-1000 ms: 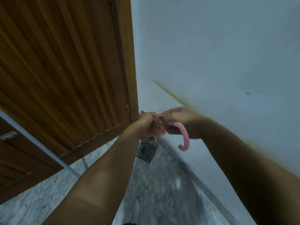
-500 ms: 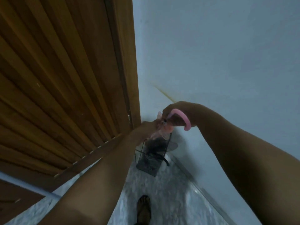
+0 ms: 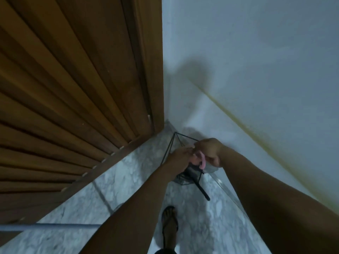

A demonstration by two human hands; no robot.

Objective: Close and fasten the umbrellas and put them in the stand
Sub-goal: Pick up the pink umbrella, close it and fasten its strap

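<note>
A pale, smooth painted wall [image 3: 256, 52] fills the right side, crossed by a blurred yellowish diagonal streak. On the left stands a brown wooden door [image 3: 64, 88] with long raised ribs and a plain flat frame, its bottom rail meeting the floor [image 3: 119, 189], which is grey-white marbled stone with a glossy finish. Where door and wall meet, in the floor's far corner, sits the stand [image 3: 174, 142], an open frame of thin black wire with straight edges; its lower part is hidden behind the arms. Two bare forearms reach in from the bottom edge toward it. A foot [image 3: 169, 224] in a dark strapped sandal stands on the floor near the bottom edge. A black rod-shaped umbrella handle [image 3: 202, 191] sticks out of the stand, slanting toward the foot. Above the stand's opening the right hand [image 3: 211, 151] has its fingers curled round the pink umbrella [image 3: 200, 159], of which only a smooth, curved pink handle and a little pink fabric show. The left hand [image 3: 180, 158] touches it from the other side, fingers bent in toward the pink part; whether they actually pinch it cannot be told through the blur.
</note>
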